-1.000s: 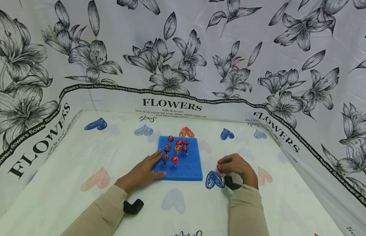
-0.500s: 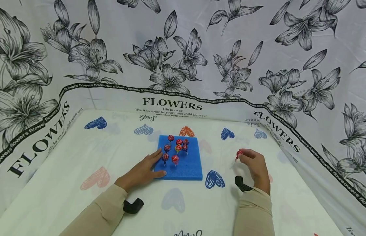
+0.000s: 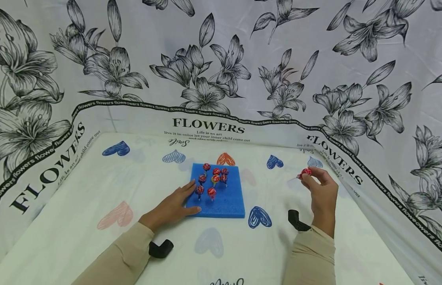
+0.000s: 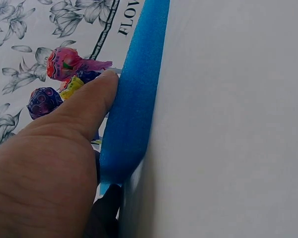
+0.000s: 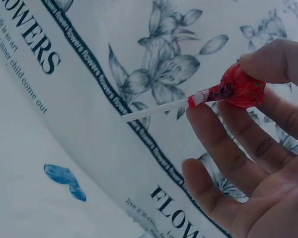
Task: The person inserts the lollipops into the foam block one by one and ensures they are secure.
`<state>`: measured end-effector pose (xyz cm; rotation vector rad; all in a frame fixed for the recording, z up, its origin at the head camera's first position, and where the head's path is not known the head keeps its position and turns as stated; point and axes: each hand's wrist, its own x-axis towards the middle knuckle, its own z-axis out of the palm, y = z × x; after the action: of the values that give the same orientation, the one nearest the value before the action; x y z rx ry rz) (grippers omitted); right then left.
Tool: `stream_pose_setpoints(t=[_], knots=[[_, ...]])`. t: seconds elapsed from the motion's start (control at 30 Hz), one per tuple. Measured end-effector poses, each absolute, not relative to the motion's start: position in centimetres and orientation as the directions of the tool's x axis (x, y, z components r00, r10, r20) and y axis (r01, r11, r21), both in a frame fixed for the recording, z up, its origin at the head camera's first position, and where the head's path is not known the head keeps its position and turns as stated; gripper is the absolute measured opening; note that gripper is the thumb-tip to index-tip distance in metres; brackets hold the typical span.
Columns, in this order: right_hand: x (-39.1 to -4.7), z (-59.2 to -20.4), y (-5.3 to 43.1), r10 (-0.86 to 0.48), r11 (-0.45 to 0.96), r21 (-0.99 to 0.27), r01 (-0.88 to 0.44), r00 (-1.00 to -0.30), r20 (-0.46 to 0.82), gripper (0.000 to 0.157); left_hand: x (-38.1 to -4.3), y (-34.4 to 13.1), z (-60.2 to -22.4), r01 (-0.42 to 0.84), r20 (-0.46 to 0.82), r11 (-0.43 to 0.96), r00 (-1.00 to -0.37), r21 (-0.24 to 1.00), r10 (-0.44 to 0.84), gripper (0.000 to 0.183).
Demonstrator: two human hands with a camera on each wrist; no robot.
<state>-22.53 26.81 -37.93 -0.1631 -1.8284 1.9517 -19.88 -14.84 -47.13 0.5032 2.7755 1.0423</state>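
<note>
My right hand point(image 3: 322, 190) pinches a red-wrapped lollipop point(image 5: 243, 88) by its head, above the right part of the table. Its white stick point(image 5: 156, 109) points away from the fingers, to the left. On the table lies a blue foam block point(image 3: 228, 202) with several wrapped lollipops point(image 3: 211, 192) standing in it, sticks down. My left hand point(image 3: 172, 208) rests at the left edge of the block, fingers spread and thumb point(image 4: 92, 101) along its front. In the left wrist view, pink, yellow and dark purple wrappers show behind that thumb.
A white tablecloth point(image 3: 164, 261) with printed hearts covers the table. Behind and at both sides hangs a white curtain point(image 3: 242, 19) with black lily drawings. Black mounts point(image 3: 161, 249) sit at both wrists, close to the cloth.
My right hand has lifted the lollipop from near the dark blue heart and moved right and away from me. The stick has swung from downward to leftward. My left hand has stayed put.
</note>
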Motion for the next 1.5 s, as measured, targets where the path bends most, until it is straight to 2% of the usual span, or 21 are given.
stream_pose_setpoints(t=[0.2,0.53,0.67,0.77,1.13,1.5], knots=[[-21.2,-35.6,25.8,0.395,-0.125,-0.848,-0.514,-0.810,0.433,0.026,-20.0,-14.9,-47.3,0.271,0.002,0.703,-0.933,0.657,0.359,0.090],[-19.4,-32.6,23.9,0.470,-0.196,-0.609,-0.769,-0.619,0.629,0.028,-20.0,-14.9,-47.1,0.270,0.000,0.706,-0.934,0.655,0.357,0.089],[-19.0,-31.9,23.1,0.472,-0.258,-0.539,-0.802,-0.591,0.654,0.030,-20.0,-14.9,-47.2,0.261,-0.007,0.710,-0.937,0.654,0.350,0.090],[-18.6,-31.6,22.2,0.438,-0.250,-0.522,-0.815,-0.576,0.690,0.030,-20.1,-14.9,-47.2,0.264,-0.002,0.709,-0.936,0.654,0.351,0.090],[-18.2,-31.0,18.1,0.193,-0.274,-0.446,-0.852,-0.504,0.842,0.031,-19.8,-14.8,-47.0,0.250,-0.016,0.709,-0.938,0.660,0.346,0.089],[-18.5,-31.7,15.1,-0.010,-0.255,-0.432,-0.865,-0.445,0.896,0.033,-19.9,-14.9,-47.3,0.260,-0.008,0.702,-0.935,0.663,0.354,0.089]])
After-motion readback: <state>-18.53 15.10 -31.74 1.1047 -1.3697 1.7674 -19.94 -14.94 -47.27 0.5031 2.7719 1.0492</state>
